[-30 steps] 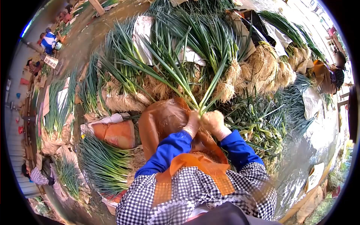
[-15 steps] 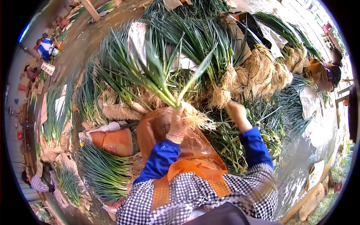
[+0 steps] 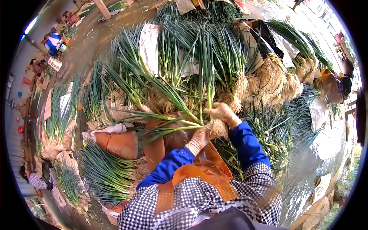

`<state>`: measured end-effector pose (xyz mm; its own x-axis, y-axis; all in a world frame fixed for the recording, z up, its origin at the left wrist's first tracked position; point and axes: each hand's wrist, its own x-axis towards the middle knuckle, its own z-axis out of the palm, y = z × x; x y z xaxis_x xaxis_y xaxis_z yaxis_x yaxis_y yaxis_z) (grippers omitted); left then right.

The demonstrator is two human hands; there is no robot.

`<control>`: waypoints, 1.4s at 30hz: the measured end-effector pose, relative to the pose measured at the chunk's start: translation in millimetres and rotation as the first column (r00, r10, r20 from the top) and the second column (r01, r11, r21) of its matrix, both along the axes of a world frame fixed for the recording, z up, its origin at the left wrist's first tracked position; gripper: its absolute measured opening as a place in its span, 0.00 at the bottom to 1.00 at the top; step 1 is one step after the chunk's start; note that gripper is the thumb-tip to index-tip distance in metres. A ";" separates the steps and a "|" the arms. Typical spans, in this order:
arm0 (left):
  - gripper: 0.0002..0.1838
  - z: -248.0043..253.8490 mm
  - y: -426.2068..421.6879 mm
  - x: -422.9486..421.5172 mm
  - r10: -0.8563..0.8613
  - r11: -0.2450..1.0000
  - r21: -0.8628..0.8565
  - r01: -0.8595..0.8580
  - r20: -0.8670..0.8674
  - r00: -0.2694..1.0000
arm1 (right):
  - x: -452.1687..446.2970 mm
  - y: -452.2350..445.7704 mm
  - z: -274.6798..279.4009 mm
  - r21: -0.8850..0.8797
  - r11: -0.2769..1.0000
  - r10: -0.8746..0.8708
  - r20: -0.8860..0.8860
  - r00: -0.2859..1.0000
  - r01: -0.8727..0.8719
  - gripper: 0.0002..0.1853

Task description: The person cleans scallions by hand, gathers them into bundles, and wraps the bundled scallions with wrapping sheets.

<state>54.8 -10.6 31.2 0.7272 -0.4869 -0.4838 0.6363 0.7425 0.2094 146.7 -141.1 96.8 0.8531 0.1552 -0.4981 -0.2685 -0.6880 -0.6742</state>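
My left hand [image 3: 200, 138] is closed round the root end of a few long green onions [image 3: 182, 103], whose leaves fan out forward and to the left. Pale stringy roots [image 3: 218, 129] stick out on the right of this hand. My right hand [image 3: 223, 113] has its fingers bent at the base of an upright stalk beside the bunch. Whether they grip it is hard to make out. Both hands are above the brown apron [image 3: 174, 136] over my lap.
Bundled onions [image 3: 230, 57] with bushy roots lie across the front. More onions [image 3: 105, 172] lie at the left, near an orange-brown wrapped bundle [image 3: 117, 145]. Loose trimmed leaves [image 3: 268, 142] are heaped at the right. Other people [image 3: 53, 41] are at the far left and right edges.
My right hand, apart at the leaf heap half a second ago, has come back to the bunch. My left hand has moved right, and the leaves are now spread more widely.
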 end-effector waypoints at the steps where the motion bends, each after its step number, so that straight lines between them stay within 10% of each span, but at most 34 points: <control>1: 0.15 2.6 -2.7 -4.2 -0.052 0.998 -0.033 0.051 -0.017 0.999 | -9.4 0.6 -10.4 0.154 0.986 -0.054 -0.015 0.998 0.056 0.34; 4: 0.11 -24.5 -8.5 -6.8 0.006 0.998 0.065 -0.003 -0.036 0.999 | -12.4 6.1 -64.5 0.500 0.795 -0.368 -0.053 0.928 0.344 0.24; 5: 0.10 -34.3 -10.0 -3.5 0.027 0.998 0.064 -0.028 0.004 1.000 | -14.8 12.1 -74.5 0.218 0.930 -0.359 0.361 0.861 0.296 0.21; 7: 0.09 -41.0 -10.5 -1.4 0.062 0.994 0.084 -0.063 0.017 0.998 | -26.6 13.2 -77.3 0.046 0.938 -0.327 0.454 0.829 0.345 0.22; 8: 0.09 -38.5 -9.2 0.3 0.108 0.987 0.125 -0.103 -0.042 0.993 | -38.6 14.5 -71.6 0.253 0.901 -0.430 0.421 0.799 0.351 0.21; 9: 0.08 -35.1 -6.9 -2.6 0.158 0.975 0.171 -0.139 -0.106 0.982 | -58.8 15.5 -39.3 0.615 0.685 -0.515 0.027 0.857 0.392 0.18; 13: 0.07 -3.9 4.1 1.5 0.130 0.972 0.218 -0.086 -0.198 0.971 | -129.2 -60.4 24.7 0.677 0.648 -0.330 -0.166 0.929 0.351 0.16; 15: 0.07 -11.4 6.4 1.3 0.071 0.970 0.239 -0.040 -0.124 0.990 | -128.4 -100.5 21.0 0.248 0.929 -0.234 -0.180 0.955 0.274 0.19; 16: 0.07 -13.8 3.6 1.3 0.045 0.989 0.141 -0.032 -0.090 0.995 | -117.4 -113.8 1.8 -0.263 0.960 0.071 -0.118 0.990 -0.101 0.21; 17: 0.08 -18.7 0.8 -1.7 0.018 0.999 0.045 -0.015 -0.060 0.998 | -108.4 -121.3 -19.3 -0.687 0.604 0.352 -0.225 0.908 -0.404 0.23; 19: 0.12 -2.5 -2.6 -6.6 0.093 0.985 0.136 -0.108 0.113 0.989 | -79.5 -92.5 -36.4 -0.443 0.896 0.110 0.303 0.947 0.038 0.26; 20: 0.13 -15.6 -5.3 -9.1 0.064 0.981 0.180 -0.074 0.060 0.996 | -60.8 -61.5 -10.5 -0.258 0.954 -0.079 0.268 0.960 0.151 0.26; 27: 0.07 -38.8 -6.8 -7.2 0.029 0.857 0.500 -0.126 0.199 0.980 | -2.3 11.2 -29.3 -0.340 0.930 0.114 0.628 0.770 0.140 0.23; 29: 0.06 -36.2 -9.7 -7.5 0.090 0.887 0.447 -0.119 0.085 0.992 | -21.9 9.2 -29.8 -0.004 0.976 -0.185 0.504 0.844 0.217 0.22; 31: 0.10 -26.9 -2.7 -8.1 0.150 0.949 0.280 -0.142 -0.007 0.989 | -69.5 -1.3 -0.1 0.573 0.798 -0.218 -0.016 0.976 0.188 0.20; 33: 0.07 -20.7 -2.6 -3.4 0.159 0.943 0.291 -0.164 0.041 0.986 | -113.3 -28.7 6.5 0.590 0.807 -0.151 0.162 0.975 0.027 0.17; 34: 0.08 -22.3 -2.6 -2.8 0.158 0.962 0.219 -0.163 0.040 0.987 | -133.3 -46.0 23.7 0.601 0.778 -0.205 -0.037 0.978 0.185 0.16; 36: 0.09 -10.4 1.6 -3.4 0.149 0.970 0.179 -0.166 0.105 0.983 | -146.9 -84.5 37.2 0.373 0.869 -0.289 -0.152 0.945 0.326 0.12; 37: 0.09 -13.9 -0.4 -2.2 0.142 0.972 0.174 -0.158 0.102 0.985 | -144.2 -104.4 27.4 -0.052 0.982 -0.187 -0.123 0.975 0.182 0.13; 39: 0.09 -24.8 -4.6 -2.5 0.109 0.985 0.132 -0.111 0.025 0.994 | -132.4 -123.9 -6.0 -0.754 0.566 0.368 -0.132 0.920 -0.335 0.17; 40: 0.09 -15.2 -3.1 -5.3 0.087 0.992 0.076 -0.101 0.163 0.983 | -120.2 -112.6 -14.0 -0.446 0.884 0.246 0.192 0.950 -0.139 0.19; 42: 0.09 -30.9 -5.7 -7.1 0.070 0.990 0.119 -0.080 0.085 0.994 | -97.1 -66.0 -16.7 0.208 0.978 -0.044 0.324 0.945 -0.026 0.22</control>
<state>47.6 -16.3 0.3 0.7984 -0.3703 -0.4749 0.5572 0.7532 0.3495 49.6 -207.1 80.1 0.9645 0.2167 -0.1512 -0.0162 -0.5225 -0.8525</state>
